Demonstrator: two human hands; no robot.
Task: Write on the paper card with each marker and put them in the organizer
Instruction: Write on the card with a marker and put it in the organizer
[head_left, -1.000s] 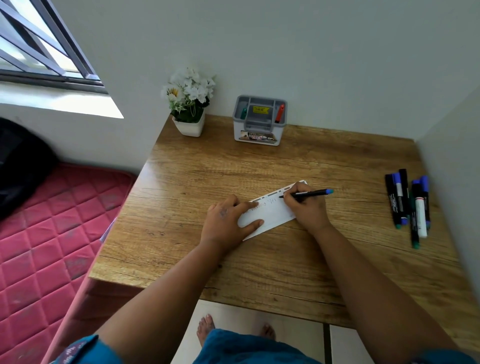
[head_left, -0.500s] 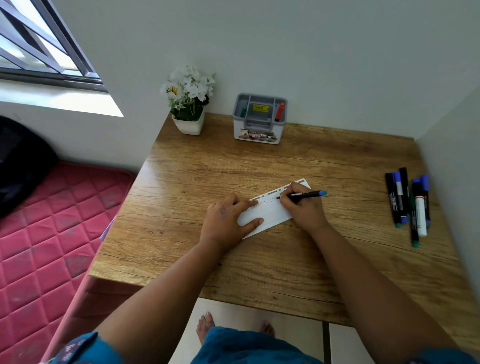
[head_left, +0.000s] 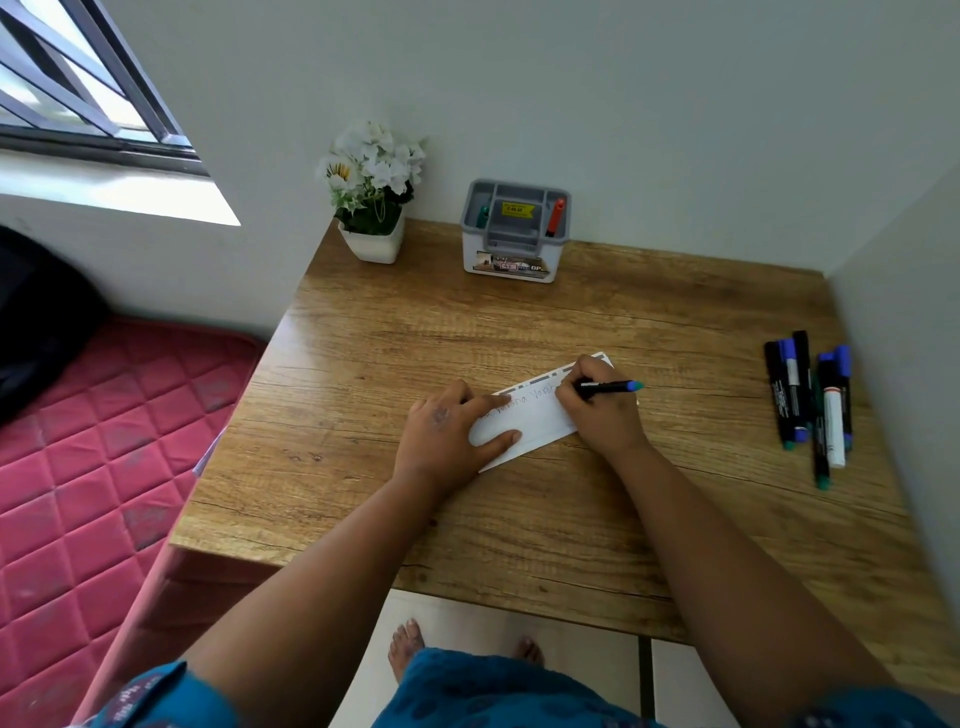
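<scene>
A white paper card (head_left: 535, 423) lies in the middle of the wooden table (head_left: 519, 519), with a line of handwriting along its top. My left hand (head_left: 447, 436) presses flat on the card's left end. My right hand (head_left: 602, 410) grips a black marker with a blue end (head_left: 615, 386), its tip on the card near the right end. The grey and white organizer (head_left: 514, 234) stands at the back by the wall, holding a green marker (head_left: 483, 214) on its left and a red marker (head_left: 556, 215) on its right. Several loose markers (head_left: 810, 400) lie at the table's right edge.
A white pot of white flowers (head_left: 374, 197) stands at the table's back left corner. Walls close the table at the back and on the right. A red quilted mattress (head_left: 93, 467) lies left of the table, below a window. My bare feet show under the front edge.
My right hand with the marker has shifted slightly left along the card while writing. My left hand has stayed on the card's left end.
</scene>
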